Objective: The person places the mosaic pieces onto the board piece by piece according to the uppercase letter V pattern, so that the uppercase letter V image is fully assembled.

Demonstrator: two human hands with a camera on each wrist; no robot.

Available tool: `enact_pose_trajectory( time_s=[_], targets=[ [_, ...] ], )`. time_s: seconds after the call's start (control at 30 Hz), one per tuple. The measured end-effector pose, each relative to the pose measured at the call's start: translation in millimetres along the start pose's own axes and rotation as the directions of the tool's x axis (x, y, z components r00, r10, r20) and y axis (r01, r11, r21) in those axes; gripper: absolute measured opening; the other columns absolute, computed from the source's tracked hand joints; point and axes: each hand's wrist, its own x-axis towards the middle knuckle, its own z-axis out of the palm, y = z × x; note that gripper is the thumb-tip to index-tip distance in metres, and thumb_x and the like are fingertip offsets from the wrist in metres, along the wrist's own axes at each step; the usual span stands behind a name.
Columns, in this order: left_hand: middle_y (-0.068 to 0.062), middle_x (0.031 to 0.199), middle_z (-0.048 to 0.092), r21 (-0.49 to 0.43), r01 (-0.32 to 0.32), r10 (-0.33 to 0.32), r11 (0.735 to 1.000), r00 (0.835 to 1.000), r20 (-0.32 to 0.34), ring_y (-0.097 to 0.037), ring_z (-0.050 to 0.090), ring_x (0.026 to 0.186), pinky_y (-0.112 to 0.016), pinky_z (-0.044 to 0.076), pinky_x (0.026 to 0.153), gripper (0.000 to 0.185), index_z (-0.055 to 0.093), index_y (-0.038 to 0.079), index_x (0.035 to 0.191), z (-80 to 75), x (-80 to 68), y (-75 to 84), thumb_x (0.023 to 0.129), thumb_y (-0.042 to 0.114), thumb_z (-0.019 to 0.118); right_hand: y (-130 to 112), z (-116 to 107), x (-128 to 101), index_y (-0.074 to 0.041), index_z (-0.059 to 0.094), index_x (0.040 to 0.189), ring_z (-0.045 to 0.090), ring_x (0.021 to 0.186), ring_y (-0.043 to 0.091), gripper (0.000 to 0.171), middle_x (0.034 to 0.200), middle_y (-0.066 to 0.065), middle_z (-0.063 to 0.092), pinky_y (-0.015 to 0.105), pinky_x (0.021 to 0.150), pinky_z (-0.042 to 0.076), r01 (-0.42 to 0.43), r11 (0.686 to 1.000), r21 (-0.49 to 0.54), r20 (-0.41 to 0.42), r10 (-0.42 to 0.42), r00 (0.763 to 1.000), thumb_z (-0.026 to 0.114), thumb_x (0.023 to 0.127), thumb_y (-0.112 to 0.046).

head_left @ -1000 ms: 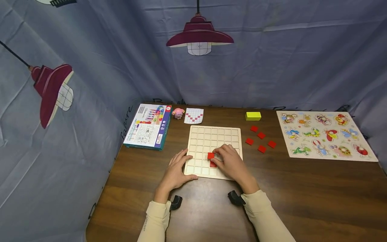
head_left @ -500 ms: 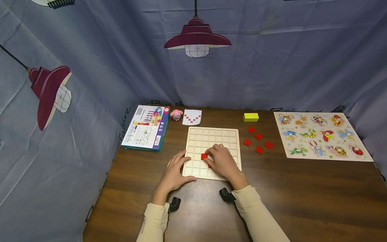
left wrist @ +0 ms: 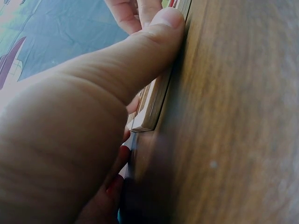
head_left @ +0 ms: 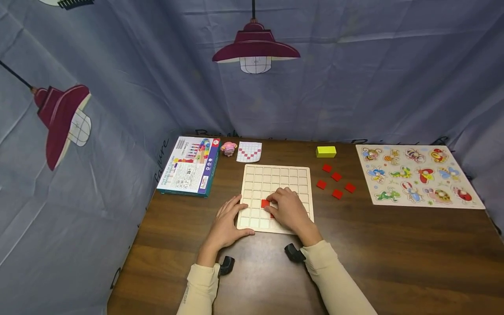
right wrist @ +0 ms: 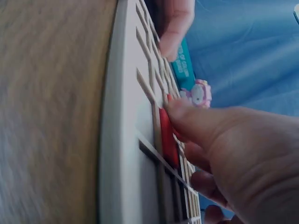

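Fingers of the right hand (head_left: 289, 211) press a red tile (head_left: 265, 203) into the grid board (head_left: 275, 175). Left hand (head_left: 226, 223) lies flat, fingers straight, bracing the board's corner on the surface (head_left: 393, 253).

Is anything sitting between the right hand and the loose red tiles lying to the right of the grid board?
Nothing visible. The right hand rests on the grid board, touching a red tile set in it. Between it and the loose red tiles lies only bare table. The yellow block sits behind them, off that line.
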Motion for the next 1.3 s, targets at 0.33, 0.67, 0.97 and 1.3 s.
enact_pose_trajectory(
  time_s=[0.33, 0.67, 0.97, 1.3],
  targets=[
    [-0.006, 0.166, 0.035, -0.02, 0.006, -0.006, 1.0, 1.0, -0.007, -0.03, 0.027, 0.155, -0.057, 0.022, 0.127, 0.082, 0.059, 0.015, 0.139, -1.4, 0.3, -0.8, 0.071, 0.048, 0.091, 72.0, -34.3, -36.4, -0.005, 0.073, 0.121, 0.055, 0.092, 0.027, 0.042, 0.098, 0.01, 0.068, 0.043, 0.081, 0.046, -0.07, 0.981, 0.18, -0.207, 0.107, 0.972, 0.084, 0.085, -0.024],
    [-0.006, 0.165, 0.036, -0.019, 0.018, -0.018, 1.0, 1.0, 0.004, -0.032, 0.028, 0.155, -0.057, 0.021, 0.127, 0.082, 0.059, 0.015, 0.139, -2.0, -1.5, 1.5, 0.07, 0.047, 0.092, 142.9, -48.4, -83.3, 0.002, 0.064, 0.129, 0.054, 0.097, 0.039, 0.048, 0.096, 0.019, 0.066, 0.055, 0.086, 0.044, -0.256, 0.959, 0.125, -0.282, 0.282, 0.917, 0.081, 0.087, -0.015],
    [-0.005, 0.166, 0.035, -0.011, -0.004, 0.004, 1.0, 1.0, -0.01, -0.03, 0.027, 0.155, -0.057, 0.022, 0.127, 0.081, 0.06, 0.016, 0.138, -0.3, -0.3, -2.1, 0.07, 0.047, 0.092, 149.6, -41.3, -81.5, 0.002, 0.066, 0.125, 0.056, 0.095, 0.037, 0.039, 0.096, 0.017, 0.065, 0.054, 0.082, 0.046, -0.275, 0.956, 0.106, -0.3, 0.295, 0.907, 0.075, 0.092, -0.018],
    [-0.004, 0.166, 0.035, -0.01, -0.001, 0.001, 1.0, 1.0, -0.011, -0.03, 0.027, 0.156, -0.057, 0.022, 0.126, 0.081, 0.059, 0.017, 0.138, 0.5, 0.0, -1.4, 0.071, 0.049, 0.091, 149.2, -39.3, -83.8, 0.005, 0.069, 0.112, 0.055, 0.092, 0.039, 0.031, 0.09, 0.018, 0.064, 0.052, 0.081, 0.043, -0.265, 0.958, 0.113, -0.345, 0.288, 0.893, 0.077, 0.09, -0.015]
  ],
)
